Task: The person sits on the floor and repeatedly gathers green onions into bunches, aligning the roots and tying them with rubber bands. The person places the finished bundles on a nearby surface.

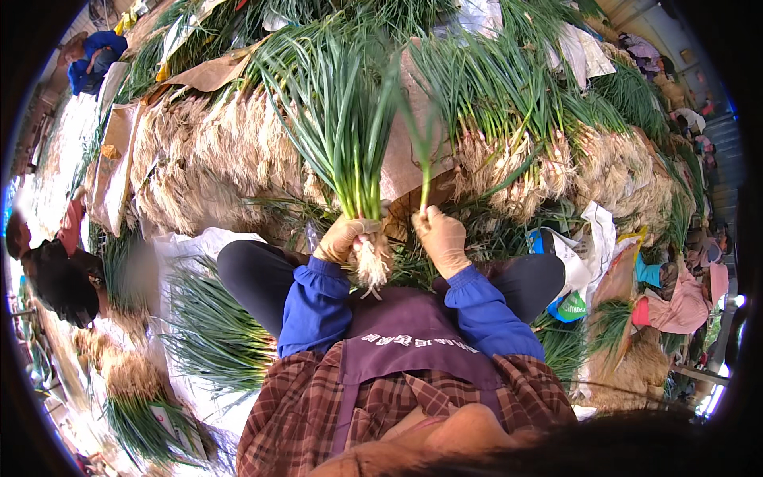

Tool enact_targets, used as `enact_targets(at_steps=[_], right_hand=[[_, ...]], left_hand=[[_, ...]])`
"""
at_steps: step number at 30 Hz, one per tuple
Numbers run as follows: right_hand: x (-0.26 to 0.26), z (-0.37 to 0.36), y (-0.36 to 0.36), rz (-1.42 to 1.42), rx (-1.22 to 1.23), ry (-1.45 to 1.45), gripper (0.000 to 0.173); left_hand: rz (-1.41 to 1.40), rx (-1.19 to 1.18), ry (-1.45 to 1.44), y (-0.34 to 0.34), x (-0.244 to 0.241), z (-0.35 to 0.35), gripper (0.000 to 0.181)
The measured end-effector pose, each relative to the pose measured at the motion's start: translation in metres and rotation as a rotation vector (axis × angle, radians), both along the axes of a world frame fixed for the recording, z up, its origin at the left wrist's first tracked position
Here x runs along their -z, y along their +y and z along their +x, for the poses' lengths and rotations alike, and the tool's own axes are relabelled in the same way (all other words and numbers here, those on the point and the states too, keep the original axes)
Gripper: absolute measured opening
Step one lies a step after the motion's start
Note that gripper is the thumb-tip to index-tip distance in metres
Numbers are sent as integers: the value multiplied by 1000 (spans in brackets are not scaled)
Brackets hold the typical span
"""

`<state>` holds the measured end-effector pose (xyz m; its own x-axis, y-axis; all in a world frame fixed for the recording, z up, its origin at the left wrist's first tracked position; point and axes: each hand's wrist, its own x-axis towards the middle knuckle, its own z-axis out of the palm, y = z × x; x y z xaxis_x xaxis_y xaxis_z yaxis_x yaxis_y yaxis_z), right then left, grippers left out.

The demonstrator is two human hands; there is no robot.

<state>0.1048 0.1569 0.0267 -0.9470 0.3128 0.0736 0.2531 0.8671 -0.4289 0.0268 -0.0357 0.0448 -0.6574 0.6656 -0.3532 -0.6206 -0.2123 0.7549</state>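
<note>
My left hand [347, 239], in a pale glove, grips a bunch of green onions [356, 161] just above the bulbs. The long leaves fan out away from me, and the whitish roots [372, 265] hang below the fist towards my apron. To the right of it, my right hand [444, 239], gloved alike, pinches a single green onion stalk [425, 185] near its lower end; its leaves are blurred. The two hands are apart, above my lap. Loose green leaves [477, 223] lie beyond my right hand.
A long heap of green onions [214, 143] with roots facing me spans the front, more on the right [495, 107]. A brown sheet [411, 131] parts them. Another pile [220, 334] lies on white sheeting at my left. Printed sacks [575, 250] are at right. Several people sit around.
</note>
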Motion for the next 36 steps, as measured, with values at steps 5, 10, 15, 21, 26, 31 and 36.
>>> enact_targets(at_steps=[5, 10, 15, 21, 26, 31, 36], right_hand=[[32, 25, -4, 229, -335, -95, 10], [45, 13, 41, -533, -109, -530, 23], [19, -16, 26, -1453, -10, -125, 23], [34, -29, -2, -2056, 434, -166, 15], [78, -26, 12, -1511, 113, -201, 19], [51, -30, 53, 204, -522, -720, 25], [36, -97, 109, 226, 219, -159, 22]], left_hand=[[463, 38, -204, 17, 3, 13, 33], [294, -93, -248, 12, 20, 5, 28], [2, 67, -195, 17, 35, 8, 22], [143, 98, -170, 9, 26, 16, 29], [258, 74, -196, -2, 17, 18, 31], [334, -202, -130, 4, 36, -15, 28], [543, -128, -313, 15, 57, -25, 59]])
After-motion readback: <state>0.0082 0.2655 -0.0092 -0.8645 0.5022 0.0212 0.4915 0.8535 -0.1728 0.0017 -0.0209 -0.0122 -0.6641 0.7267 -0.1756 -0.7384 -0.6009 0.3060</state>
